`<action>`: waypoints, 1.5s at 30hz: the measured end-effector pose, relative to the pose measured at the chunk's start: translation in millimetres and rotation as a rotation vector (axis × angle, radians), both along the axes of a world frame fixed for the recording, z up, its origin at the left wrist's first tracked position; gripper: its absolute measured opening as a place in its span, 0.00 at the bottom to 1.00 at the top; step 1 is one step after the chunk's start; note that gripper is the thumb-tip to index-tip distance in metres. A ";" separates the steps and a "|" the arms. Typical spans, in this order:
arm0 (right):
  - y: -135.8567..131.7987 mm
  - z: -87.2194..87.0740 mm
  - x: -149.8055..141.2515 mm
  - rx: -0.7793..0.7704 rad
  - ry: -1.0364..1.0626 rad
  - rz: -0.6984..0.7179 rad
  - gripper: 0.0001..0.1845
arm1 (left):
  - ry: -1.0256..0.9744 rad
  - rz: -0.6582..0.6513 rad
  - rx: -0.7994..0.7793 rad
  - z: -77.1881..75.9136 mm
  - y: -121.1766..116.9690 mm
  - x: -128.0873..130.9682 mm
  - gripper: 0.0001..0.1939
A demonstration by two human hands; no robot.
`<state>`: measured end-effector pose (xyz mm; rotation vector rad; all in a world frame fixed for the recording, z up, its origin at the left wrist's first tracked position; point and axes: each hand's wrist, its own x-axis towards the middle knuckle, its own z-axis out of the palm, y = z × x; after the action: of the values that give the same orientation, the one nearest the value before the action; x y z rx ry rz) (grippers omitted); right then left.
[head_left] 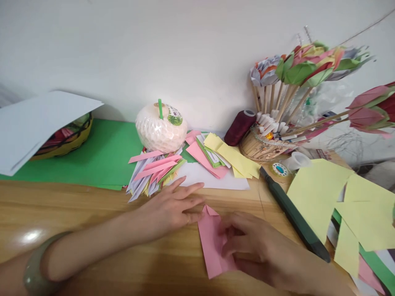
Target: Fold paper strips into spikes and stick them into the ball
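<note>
Folded pink paper (209,242) lies between the spread, empty left hand (173,210) and the curled right hand (254,246), whose grip I cannot tell, while beyond the left, a wrapped coconut's (151,129) palm-pictured label (175,118) is unreadable.

Light: moderate, even | glare: tabletop (77,205), lower left | shadows: soft, on wall (123,49) | edges: stretched, soft

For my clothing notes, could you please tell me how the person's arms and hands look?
The left hand and right hand wear no gloves, and no sleeves are in view. A rounded grey-green bangle circles the left forearm; what seems a thin ring is on the left hand.
</note>
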<state>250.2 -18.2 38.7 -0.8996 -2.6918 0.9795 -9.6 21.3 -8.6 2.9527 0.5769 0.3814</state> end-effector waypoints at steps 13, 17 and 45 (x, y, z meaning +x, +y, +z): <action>-11.7 -31.6 -16.7 0.298 0.121 -0.245 0.09 | -0.267 -0.003 0.116 0.7 -25.3 18.6 0.12; -9.8 -33.7 -15.2 0.191 0.161 -0.278 0.08 | -0.214 -0.009 0.159 2.7 -32.2 18.7 0.14; -12.5 -38.5 -29.2 0.126 0.094 -0.456 0.06 | -0.085 0.040 0.123 -3.1 -43.2 25.0 0.11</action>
<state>221.0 -30.7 0.2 -1.3204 -2.2850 0.7224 15.4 -21.9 -11.7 3.0264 0.6241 0.5624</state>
